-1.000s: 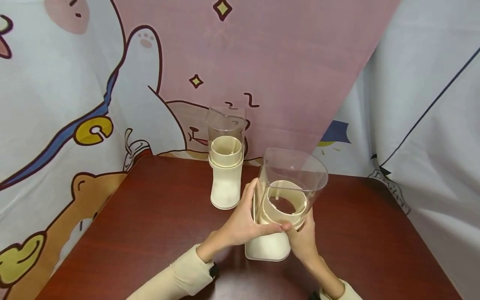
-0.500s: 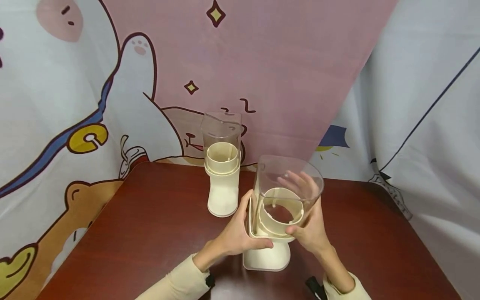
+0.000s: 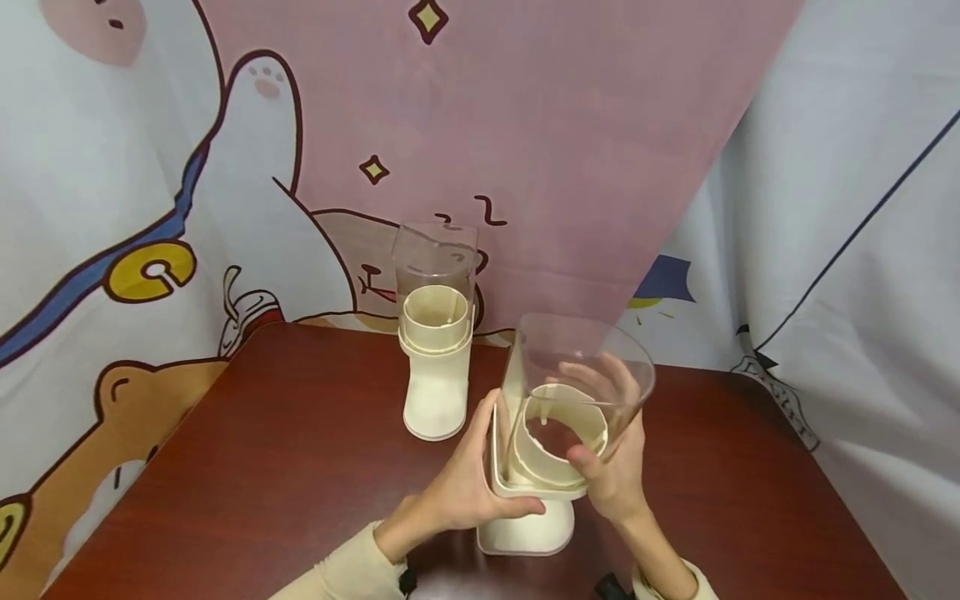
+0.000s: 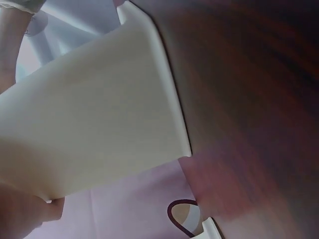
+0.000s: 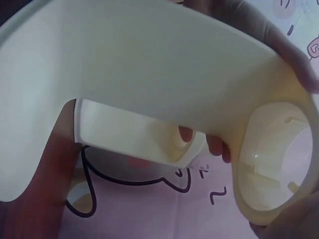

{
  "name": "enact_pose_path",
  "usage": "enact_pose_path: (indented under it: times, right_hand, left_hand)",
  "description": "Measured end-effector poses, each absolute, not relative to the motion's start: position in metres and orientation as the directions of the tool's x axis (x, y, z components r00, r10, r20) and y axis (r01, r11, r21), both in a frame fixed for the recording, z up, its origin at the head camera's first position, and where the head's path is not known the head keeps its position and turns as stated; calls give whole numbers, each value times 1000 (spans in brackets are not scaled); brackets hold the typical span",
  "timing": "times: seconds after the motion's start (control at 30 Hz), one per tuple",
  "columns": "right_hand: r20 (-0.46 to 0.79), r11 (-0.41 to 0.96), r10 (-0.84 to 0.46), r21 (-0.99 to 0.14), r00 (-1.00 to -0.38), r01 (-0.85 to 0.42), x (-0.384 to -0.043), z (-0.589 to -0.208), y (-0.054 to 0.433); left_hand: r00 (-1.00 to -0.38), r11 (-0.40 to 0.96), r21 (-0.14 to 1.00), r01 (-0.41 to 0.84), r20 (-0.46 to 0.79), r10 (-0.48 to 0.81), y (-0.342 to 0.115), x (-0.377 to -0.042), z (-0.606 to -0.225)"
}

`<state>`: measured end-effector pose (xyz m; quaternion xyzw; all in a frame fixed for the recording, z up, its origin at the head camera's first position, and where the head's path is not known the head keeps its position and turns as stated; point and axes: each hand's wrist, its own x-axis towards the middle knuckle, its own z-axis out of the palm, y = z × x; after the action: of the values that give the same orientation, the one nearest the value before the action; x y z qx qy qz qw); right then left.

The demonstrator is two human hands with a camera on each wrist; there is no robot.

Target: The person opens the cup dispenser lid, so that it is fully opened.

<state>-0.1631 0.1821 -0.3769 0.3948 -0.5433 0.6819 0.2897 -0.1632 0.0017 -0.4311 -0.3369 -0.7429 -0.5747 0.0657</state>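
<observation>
A cream plastic stand [image 3: 528, 533] with a round, open ring [image 3: 543, 457] on top stands upright on the table, right of centre. Over the ring sits a clear, open-topped plastic container [image 3: 570, 337]. My left hand [image 3: 463, 492] grips the upper part of the stand from the left, thumb across its front. From the right, my right hand [image 3: 618, 479] holds the clear container near its bottom, thumb in front and fingers showing through the plastic behind. The left wrist view is mostly filled by the stand's flat back [image 4: 99, 109]; the right wrist view shows the ring's hollow [image 5: 259, 181] from below.
A second cream stand [image 3: 437, 400], with its own clear container [image 3: 435, 254], is upright farther back on the left. The dark red-brown table [image 3: 300, 467] ends at a printed cloth backdrop [image 3: 570, 167] behind and at the sides.
My right hand has moved up from the stand's neck onto the clear container, its fingers now behind the plastic. My left hand keeps its grip. The head view has shifted slightly.
</observation>
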Motion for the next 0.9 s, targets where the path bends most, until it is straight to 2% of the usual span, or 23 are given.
enact_pose_path:
  times: [0.17, 0.4, 0.47, 0.6, 0.8, 0.9]
  right_hand:
    - [865, -246, -16, -490, -502, -837, -162, -376, 180]
    - [901, -259, -13, -422, -434, -869, -165, -377, 178]
    - [901, -253, -13, -423, -434, -870, -165, -376, 179]
    - [888, -237, -13, -449, -460, -861, -162, -375, 181]
    - [840, -192, 2, -532, -543, -825, -160, -374, 184]
    - [831, -198, -1, -545, -556, -815, -161, -375, 185]
  left_hand:
    - [-744, 106, 794, 599, 502, 441, 0, -166, -429]
    - [-733, 112, 783, 612, 510, 450, -1, -168, -430]
    - [-727, 110, 777, 620, 516, 453, 1, -168, -429]
    - [-716, 106, 767, 633, 528, 456, 1, -169, -428]
    - [-729, 111, 781, 615, 509, 458, 2, -167, -430]
    - [-726, 106, 778, 619, 515, 456, 2, -168, -430]
